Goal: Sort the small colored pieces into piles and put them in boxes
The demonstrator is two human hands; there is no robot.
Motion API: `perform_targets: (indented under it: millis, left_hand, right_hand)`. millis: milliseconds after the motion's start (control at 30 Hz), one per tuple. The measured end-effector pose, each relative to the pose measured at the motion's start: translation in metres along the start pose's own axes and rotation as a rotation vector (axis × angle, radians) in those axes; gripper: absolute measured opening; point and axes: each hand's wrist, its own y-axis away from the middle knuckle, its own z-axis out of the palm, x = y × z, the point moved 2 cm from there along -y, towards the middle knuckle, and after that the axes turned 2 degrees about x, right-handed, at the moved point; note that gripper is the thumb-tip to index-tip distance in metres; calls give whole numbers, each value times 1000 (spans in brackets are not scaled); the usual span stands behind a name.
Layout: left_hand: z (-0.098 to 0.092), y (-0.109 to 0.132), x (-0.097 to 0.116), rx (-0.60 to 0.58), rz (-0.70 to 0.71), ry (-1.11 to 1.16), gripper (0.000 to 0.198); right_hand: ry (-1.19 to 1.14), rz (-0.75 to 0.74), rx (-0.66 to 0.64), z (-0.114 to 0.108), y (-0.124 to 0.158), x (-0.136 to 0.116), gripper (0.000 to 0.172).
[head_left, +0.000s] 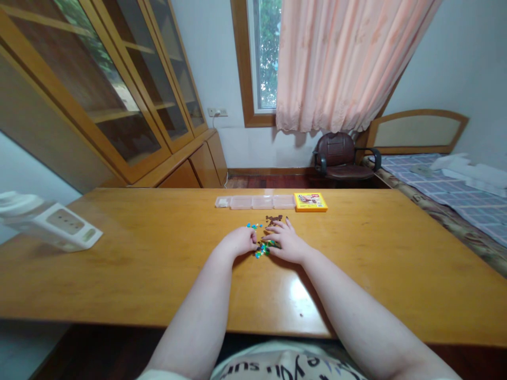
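Observation:
Small colourful pieces (259, 254), green, blue and yellow, lie in a loose pile on the wooden table between my hands. My left hand (241, 241) is at the pile's left edge, its fingers curled together; whatever they pinch is too small to make out. Over the pile's right side my right hand (287, 241) is spread, fingers apart and low over the pieces. Several small brown pieces (273, 218) are gathered just beyond my right fingertips. A few blue pieces (253, 226) sit apart, above my left hand.
A row of clear plastic boxes (252, 202) stands near the table's far edge, beside a yellow box (311, 202). On the left is a white appliance (59, 221). Past the wooden table (158, 274) are a brown armchair (340, 153), a bed (455, 179) and a glass-door cabinet (154, 79).

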Motion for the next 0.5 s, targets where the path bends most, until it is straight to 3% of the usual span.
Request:
perform_targets:
  millis: [200,400,500]
  left_hand:
    - [-1,3,4,-44,-20,21,16]
    - [-8,9,6,-9,-55,-29,13]
    - [-9,15,5,-61,-84,-51,28]
  right_hand:
    - [5,8,-91,8,0,0,47]
    - [23,42,-30,4,0,3,36]
    - [13,49,-18,1,0,0,43]
